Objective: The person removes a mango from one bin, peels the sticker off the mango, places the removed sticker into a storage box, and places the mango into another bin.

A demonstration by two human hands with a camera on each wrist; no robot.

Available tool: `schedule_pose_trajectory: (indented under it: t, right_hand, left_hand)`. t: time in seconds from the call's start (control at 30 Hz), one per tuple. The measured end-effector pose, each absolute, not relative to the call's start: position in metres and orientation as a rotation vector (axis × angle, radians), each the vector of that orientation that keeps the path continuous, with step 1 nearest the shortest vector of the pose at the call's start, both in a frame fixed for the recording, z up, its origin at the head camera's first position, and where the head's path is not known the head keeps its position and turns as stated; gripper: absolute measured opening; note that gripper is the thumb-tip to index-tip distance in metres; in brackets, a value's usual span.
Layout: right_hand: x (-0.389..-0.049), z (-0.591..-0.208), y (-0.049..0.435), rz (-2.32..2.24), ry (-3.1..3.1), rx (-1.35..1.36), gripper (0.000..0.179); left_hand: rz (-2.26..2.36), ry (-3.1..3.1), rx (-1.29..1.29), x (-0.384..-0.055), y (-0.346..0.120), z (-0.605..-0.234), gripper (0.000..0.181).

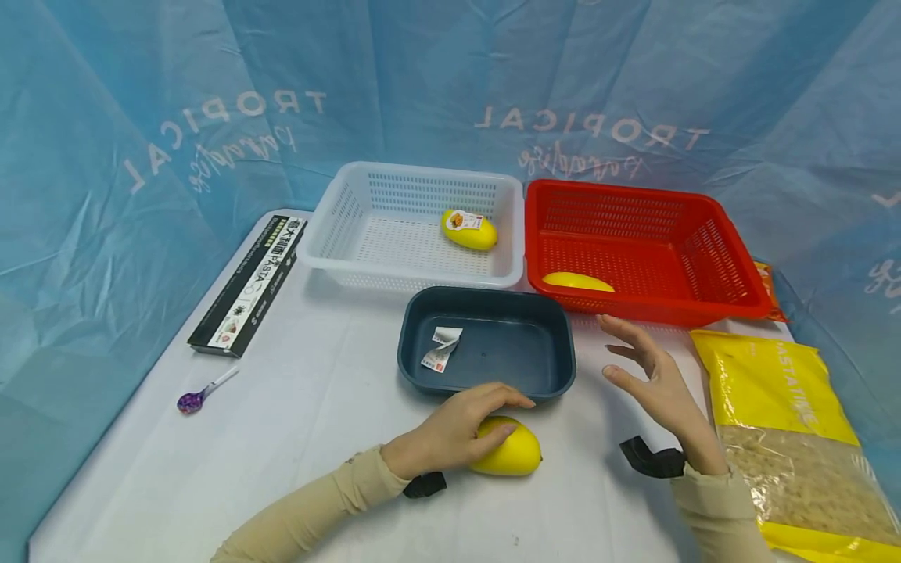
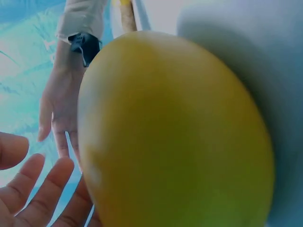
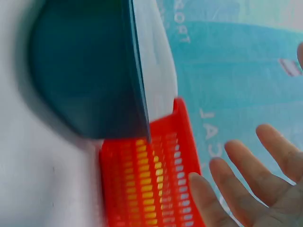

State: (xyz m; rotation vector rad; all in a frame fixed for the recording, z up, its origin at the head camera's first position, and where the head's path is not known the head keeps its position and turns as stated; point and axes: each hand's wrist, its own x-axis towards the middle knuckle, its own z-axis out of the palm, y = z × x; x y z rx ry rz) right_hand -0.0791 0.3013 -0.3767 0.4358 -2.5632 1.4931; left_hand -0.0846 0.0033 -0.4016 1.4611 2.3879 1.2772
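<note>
A smooth yellow mango [image 1: 512, 450] lies on the white table, just in front of a dark blue plastic basin [image 1: 487, 342]. My left hand [image 1: 468, 426] reaches over the mango's left end, its thumb across the top and fingers loosely bent along the far side. In the left wrist view the mango [image 2: 175, 132] fills the middle, with spread fingers [image 2: 40, 198] beside it. My right hand [image 1: 651, 379] hovers right of the basin, holding nothing, thumb and fingers apart. Inside the basin are crumpled paper labels [image 1: 443, 349].
Behind the basin stand a white basket [image 1: 331, 246] with a labelled mango [image 1: 470, 230] and a red basket [image 1: 725, 258] with another mango [image 1: 577, 281]. A yellow pasta bag [image 1: 795, 438] lies at right. At left are a black pasta box [image 1: 248, 285] and a purple-wrapped lollipop [image 1: 191, 403].
</note>
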Motion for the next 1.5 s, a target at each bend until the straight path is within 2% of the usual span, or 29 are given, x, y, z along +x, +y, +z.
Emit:
schedule_pose_trajectory:
  t: [0.27, 0.4, 0.6, 0.8, 1.17, 1.3, 1.5]
  right_hand:
    - [-0.09, -0.376, 0.309, 1.338, -2.573, -0.112, 0.077]
    - [-0.097, -0.38, 0.315, 1.43, -2.457, -0.262, 0.083]
    - [-0.118, -0.383, 0.325, 1.524, -2.207, -0.424, 0.08]
    - [-0.132, -0.383, 0.329, 1.514, -2.004, -0.543, 0.084]
    - [-0.134, -0.394, 0.336, 1.435, -1.912, -0.685, 0.093]
    - [-0.137, -0.405, 0.338, 1.346, -1.896, -0.678, 0.095]
    - [-0.14, -0.416, 0.336, 1.252, -1.925, -0.68, 0.102]
  left_hand:
    - [0.963, 2.409, 1.381, -0.083, 0.007, -0.406, 0.033]
    - [0.842, 2.426, 1.39, -0.083, 0.009, -0.406, 0.036]
    - [0.791, 2.404, 1.328, -0.082, 0.008, -0.41, 0.037]
    - [0.737, 2.387, 1.299, -0.078, 0.01, -0.413, 0.04]
    - [0.681, 2.395, 1.314, -0.076, 0.014, -0.414, 0.048]
    - [0.609, 2.409, 1.363, -0.075, 0.011, -0.413, 0.058]
    - [0.45, 2.389, 1.345, -0.072, 0.002, -0.406, 0.083]
